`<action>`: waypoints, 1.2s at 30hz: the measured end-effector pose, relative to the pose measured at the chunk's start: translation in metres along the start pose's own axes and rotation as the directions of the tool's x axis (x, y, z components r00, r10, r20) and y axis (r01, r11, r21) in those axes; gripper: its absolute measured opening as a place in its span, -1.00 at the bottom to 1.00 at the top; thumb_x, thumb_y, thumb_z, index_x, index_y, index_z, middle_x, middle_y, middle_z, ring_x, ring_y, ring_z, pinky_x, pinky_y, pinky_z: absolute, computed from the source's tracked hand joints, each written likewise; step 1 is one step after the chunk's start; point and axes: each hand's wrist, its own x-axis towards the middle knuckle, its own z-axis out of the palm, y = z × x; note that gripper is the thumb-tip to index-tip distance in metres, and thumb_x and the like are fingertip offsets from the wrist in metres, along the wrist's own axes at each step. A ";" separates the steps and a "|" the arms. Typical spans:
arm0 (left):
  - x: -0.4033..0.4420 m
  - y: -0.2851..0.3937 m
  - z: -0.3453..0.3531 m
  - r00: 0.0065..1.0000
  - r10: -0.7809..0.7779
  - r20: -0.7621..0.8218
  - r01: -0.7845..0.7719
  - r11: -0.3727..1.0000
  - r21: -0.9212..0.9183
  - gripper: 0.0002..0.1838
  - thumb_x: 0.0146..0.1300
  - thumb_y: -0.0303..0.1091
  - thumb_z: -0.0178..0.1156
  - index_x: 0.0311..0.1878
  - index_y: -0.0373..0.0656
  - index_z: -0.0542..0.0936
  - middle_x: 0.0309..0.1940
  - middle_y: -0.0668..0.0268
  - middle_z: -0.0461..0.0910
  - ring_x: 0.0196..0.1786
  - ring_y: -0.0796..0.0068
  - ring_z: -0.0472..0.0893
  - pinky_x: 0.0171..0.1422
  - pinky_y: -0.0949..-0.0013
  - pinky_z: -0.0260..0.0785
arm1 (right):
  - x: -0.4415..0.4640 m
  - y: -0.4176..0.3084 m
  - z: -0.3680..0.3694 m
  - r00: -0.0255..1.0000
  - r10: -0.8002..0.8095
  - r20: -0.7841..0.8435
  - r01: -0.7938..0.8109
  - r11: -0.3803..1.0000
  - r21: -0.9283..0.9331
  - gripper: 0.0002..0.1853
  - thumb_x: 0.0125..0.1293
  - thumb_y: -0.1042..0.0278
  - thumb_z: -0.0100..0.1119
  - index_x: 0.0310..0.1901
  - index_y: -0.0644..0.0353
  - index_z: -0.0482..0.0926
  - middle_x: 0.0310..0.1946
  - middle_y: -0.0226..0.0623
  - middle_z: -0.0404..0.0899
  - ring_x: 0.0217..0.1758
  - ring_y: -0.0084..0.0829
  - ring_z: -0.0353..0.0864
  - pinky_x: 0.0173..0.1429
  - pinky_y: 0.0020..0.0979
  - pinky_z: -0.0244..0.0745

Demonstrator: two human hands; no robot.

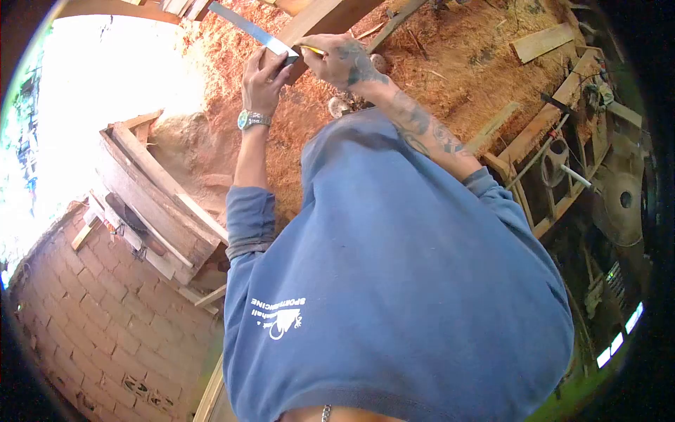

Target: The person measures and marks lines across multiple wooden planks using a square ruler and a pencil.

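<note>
A try square with a long metal blade [247, 25] and a dark stock lies against a wooden beam [330, 20]. My left hand [263, 79], with a watch on its wrist, is closed on the square near its stock, at the end of the beam. Close by on the right, my right hand [333, 59] pinches a thin yellow pencil [313, 50]. Its tip points left, near the square and the beam's edge. Part of the pencil is hidden by my fingers.
Sawdust [450, 63] covers the ground, with a loose board [543, 43] at the upper right. A wooden frame [545, 133] with metal parts stands right. On the left are curved timber pieces [151, 183] and a brick wall [105, 309].
</note>
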 end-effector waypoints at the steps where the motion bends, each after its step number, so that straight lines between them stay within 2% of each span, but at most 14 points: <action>1: -0.001 -0.001 0.001 1.000 0.002 0.001 -0.002 1.000 0.011 -0.63 0.24 -0.16 0.51 0.13 0.13 0.83 0.29 0.00 0.60 0.28 -0.03 0.61 0.38 0.04 0.51 | 0.000 0.000 0.000 1.000 0.005 0.003 -0.005 1.000 0.011 -0.75 0.43 0.26 0.22 -0.02 0.16 0.77 -0.23 -0.09 0.79 -0.16 -0.03 0.81 -0.07 -0.14 0.71; 3: -0.001 -0.002 0.001 1.000 0.007 0.001 -0.007 0.999 0.035 -0.63 0.24 -0.17 0.51 0.13 0.14 0.83 0.29 0.00 0.60 0.28 -0.03 0.62 0.38 0.04 0.52 | 0.001 0.000 0.000 1.000 0.012 0.008 -0.012 0.999 0.031 -0.76 0.42 0.26 0.22 -0.03 0.16 0.77 -0.23 -0.09 0.79 -0.15 -0.03 0.81 -0.06 -0.13 0.71; 6: -0.002 -0.003 0.001 1.000 0.017 0.004 -0.017 0.998 0.065 -0.64 0.24 -0.18 0.50 0.13 0.15 0.83 0.30 0.00 0.59 0.28 -0.04 0.61 0.37 0.03 0.52 | 0.002 0.004 0.008 0.997 -0.016 0.081 0.019 0.999 -0.042 -0.77 0.42 0.25 0.21 -0.07 0.16 0.77 -0.23 -0.09 0.79 -0.14 -0.02 0.80 -0.06 -0.11 0.71; 9: -0.003 -0.004 0.000 1.000 0.027 0.007 -0.027 0.998 0.051 -0.64 0.25 -0.19 0.50 0.13 0.16 0.82 0.31 -0.01 0.58 0.28 -0.04 0.61 0.37 0.03 0.53 | 0.004 0.003 0.019 0.995 -0.102 0.017 0.103 0.990 -0.094 -0.76 0.38 0.22 0.22 -0.12 0.14 0.78 -0.29 -0.07 0.78 -0.18 0.00 0.80 -0.07 -0.07 0.70; 12: 0.000 0.004 -0.003 1.000 0.014 0.015 -0.015 0.994 0.104 -0.63 0.24 -0.19 0.50 0.13 0.16 0.82 0.32 -0.02 0.57 0.29 -0.04 0.61 0.37 0.03 0.52 | 0.015 -0.010 0.000 0.959 0.097 0.267 -0.015 0.956 -0.292 -0.76 0.32 0.19 0.23 -0.16 0.12 0.79 -0.37 -0.03 0.75 -0.23 0.02 0.79 -0.10 -0.03 0.69; 15: -0.001 -0.001 -0.001 1.000 -0.003 0.008 0.002 0.998 0.068 -0.63 0.24 -0.18 0.51 0.13 0.17 0.82 0.32 -0.02 0.57 0.29 -0.04 0.60 0.39 0.05 0.51 | 0.020 -0.017 -0.008 0.987 0.041 0.153 0.003 0.961 -0.276 -0.78 0.27 0.17 0.21 -0.20 -0.03 0.81 -0.43 0.00 0.75 -0.29 0.06 0.81 -0.15 0.04 0.73; 21: -0.003 -0.005 0.001 1.000 0.021 -0.009 -0.021 0.997 0.068 -0.62 0.23 -0.14 0.51 0.14 0.18 0.82 0.33 0.00 0.57 0.30 -0.01 0.59 0.39 0.08 0.51 | 0.012 -0.006 0.000 1.000 0.013 0.012 -0.012 0.997 -0.073 -0.78 0.32 0.19 0.19 -0.15 -0.01 0.80 -0.39 0.01 0.74 -0.29 0.07 0.79 -0.16 0.06 0.69; 24: -0.003 -0.007 0.001 0.999 0.032 -0.015 -0.030 0.996 0.083 -0.62 0.23 -0.11 0.51 0.13 0.20 0.83 0.33 0.04 0.57 0.29 0.01 0.59 0.39 0.09 0.51 | 0.008 -0.003 -0.005 0.996 0.087 0.036 -0.086 0.996 -0.031 -0.73 0.39 0.23 0.23 0.00 0.11 0.80 -0.21 0.00 0.78 -0.21 -0.03 0.82 -0.11 -0.15 0.70; 27: -0.004 -0.008 0.004 0.999 0.022 -0.034 -0.019 0.997 0.073 -0.62 0.23 -0.08 0.51 0.13 0.22 0.83 0.32 0.09 0.59 0.29 0.03 0.60 0.39 0.09 0.52 | 0.008 0.003 -0.007 0.990 0.143 0.009 -0.143 0.990 -0.009 -0.71 0.39 0.24 0.26 0.05 0.10 0.79 -0.16 -0.03 0.79 -0.19 -0.11 0.84 -0.08 -0.22 0.71; 36: -0.004 -0.006 0.003 0.999 -0.015 -0.045 0.016 1.000 0.017 -0.64 0.23 -0.06 0.51 0.11 0.24 0.84 0.32 0.12 0.61 0.30 0.07 0.61 0.39 0.10 0.53 | 0.010 0.005 -0.006 0.989 0.134 0.061 -0.140 0.984 0.106 -0.70 0.42 0.23 0.23 0.05 0.16 0.78 -0.12 -0.07 0.81 -0.11 -0.17 0.84 -0.02 -0.26 0.71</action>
